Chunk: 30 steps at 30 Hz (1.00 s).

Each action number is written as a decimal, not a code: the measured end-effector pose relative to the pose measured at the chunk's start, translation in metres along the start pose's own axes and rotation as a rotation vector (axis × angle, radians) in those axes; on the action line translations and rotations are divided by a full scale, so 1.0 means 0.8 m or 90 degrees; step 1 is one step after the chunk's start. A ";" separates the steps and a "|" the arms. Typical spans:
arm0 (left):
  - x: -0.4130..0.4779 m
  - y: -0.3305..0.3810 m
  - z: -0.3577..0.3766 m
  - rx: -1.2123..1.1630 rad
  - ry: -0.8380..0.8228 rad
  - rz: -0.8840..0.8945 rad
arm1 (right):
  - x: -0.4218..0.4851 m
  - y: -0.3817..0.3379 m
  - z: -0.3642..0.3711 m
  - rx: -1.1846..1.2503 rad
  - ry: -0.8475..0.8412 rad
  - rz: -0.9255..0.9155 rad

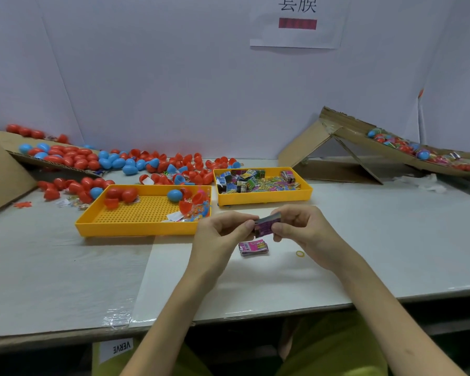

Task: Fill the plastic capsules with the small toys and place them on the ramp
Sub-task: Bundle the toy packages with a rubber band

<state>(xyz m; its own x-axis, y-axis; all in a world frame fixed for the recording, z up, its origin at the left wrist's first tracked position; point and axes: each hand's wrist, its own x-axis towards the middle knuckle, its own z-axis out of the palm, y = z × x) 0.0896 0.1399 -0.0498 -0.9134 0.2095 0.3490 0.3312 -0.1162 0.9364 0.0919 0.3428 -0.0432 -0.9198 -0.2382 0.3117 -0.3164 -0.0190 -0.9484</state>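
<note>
My left hand (pixel 223 229) and my right hand (pixel 299 223) together hold a small stack of purple printed cards (pixel 265 226) just above the table, in front of the trays. A second small stack of pink cards (pixel 253 248) lies on the table right below them. The left yellow tray (pixel 136 226) holds a few red and blue capsules (pixel 174 195) and small toys. More folded printed cards fill the right yellow tray (pixel 263 198). The cardboard ramp (pixel 364 137) at the right carries several filled capsules (pixel 418 150).
Loose red and blue capsules (pixel 114 162) are heaped behind the trays and on a cardboard sheet (pixel 0 172) at the left. A yellow rubber band (pixel 299 253) lies right of the pink stack. The table's front edge runs near my arms.
</note>
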 end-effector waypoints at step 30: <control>0.008 0.004 -0.005 -0.261 -0.006 -0.273 | -0.012 0.021 0.027 -0.645 0.199 -0.520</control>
<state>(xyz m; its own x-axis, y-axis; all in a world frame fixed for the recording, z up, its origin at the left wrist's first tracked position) 0.0841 0.1373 -0.0446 -0.9425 0.3296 -0.0550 -0.1872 -0.3845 0.9040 0.1004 0.3236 -0.0629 -0.3574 -0.2710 0.8938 -0.7036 0.7075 -0.0669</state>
